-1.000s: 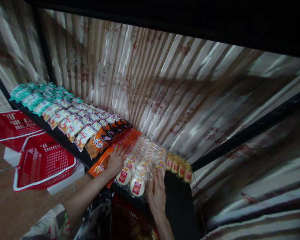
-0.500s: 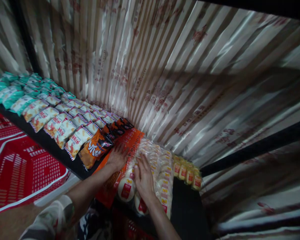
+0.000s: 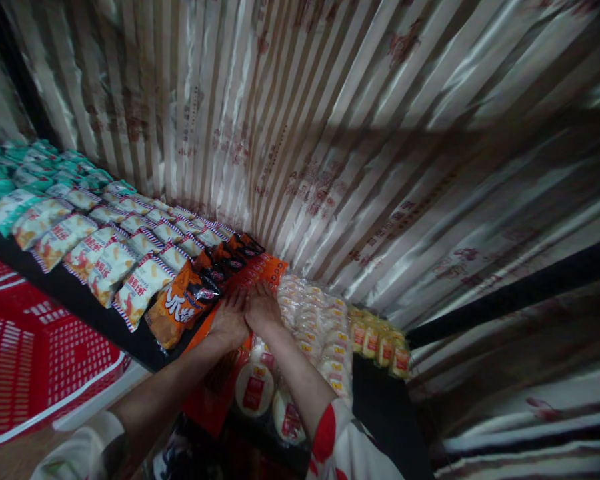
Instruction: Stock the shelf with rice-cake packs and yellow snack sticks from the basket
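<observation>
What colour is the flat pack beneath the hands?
The flat pack is mostly orange; the head view shows it best.

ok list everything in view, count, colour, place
green packs: many, green, far left
white packs: many, white, left
dark packs: several, orange and black, centre left
flat packs: uncountable, orange, centre
round packs: many, white, centre right
yellow packs: at least four, yellow, right
shelf: one, black, under packs
basket: at least one, red, lower left
poles: two, black, both sides
curtain: count unclear, striped, behind
sleeves: two, patterned, bottom
left hand: one, on flat packs
right hand: one, beside left hand
</observation>
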Tool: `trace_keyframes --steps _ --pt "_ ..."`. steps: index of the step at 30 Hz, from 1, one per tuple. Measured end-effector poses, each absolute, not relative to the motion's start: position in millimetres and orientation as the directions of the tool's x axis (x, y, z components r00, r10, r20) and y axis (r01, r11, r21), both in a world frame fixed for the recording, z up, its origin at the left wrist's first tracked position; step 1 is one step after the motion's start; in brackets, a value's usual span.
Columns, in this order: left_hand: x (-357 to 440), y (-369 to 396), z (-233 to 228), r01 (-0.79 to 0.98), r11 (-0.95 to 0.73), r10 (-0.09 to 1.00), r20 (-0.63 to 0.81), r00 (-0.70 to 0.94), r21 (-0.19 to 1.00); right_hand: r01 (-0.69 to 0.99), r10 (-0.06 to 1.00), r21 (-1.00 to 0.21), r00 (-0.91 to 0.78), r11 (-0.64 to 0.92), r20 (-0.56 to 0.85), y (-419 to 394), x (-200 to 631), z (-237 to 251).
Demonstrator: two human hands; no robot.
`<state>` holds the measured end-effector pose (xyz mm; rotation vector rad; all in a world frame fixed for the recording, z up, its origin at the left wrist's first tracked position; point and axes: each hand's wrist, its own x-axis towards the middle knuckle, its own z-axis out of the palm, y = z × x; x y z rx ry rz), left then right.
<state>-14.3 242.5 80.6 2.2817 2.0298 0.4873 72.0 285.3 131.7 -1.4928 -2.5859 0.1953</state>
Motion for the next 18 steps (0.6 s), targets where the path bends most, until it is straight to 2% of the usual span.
trace_keyframes --steps 2,8,13,18 --pt "-15 243 82 0.960 -0.128 0.979 0.185 0.083 0.247 0.853 0.872 -0.182 -0.484 0.489 0.074 299 83 131" --pt "-16 243 81 0.953 -0.118 0.978 0.202 0.062 0.278 0.852 0.878 -0.234 -0.420 0.468 0.228 330 137 127" --pt "-15 244 77 0.950 -0.120 0.976 0.207 0.061 0.288 0.847 0.862 -0.199 -0.445 0.493 0.244 340 157 129" --pt "-16 245 76 0.948 -0.137 0.969 0.237 0.067 0.289 0.813 0.823 -0.142 -0.540 0.564 0.178 335 115 132"
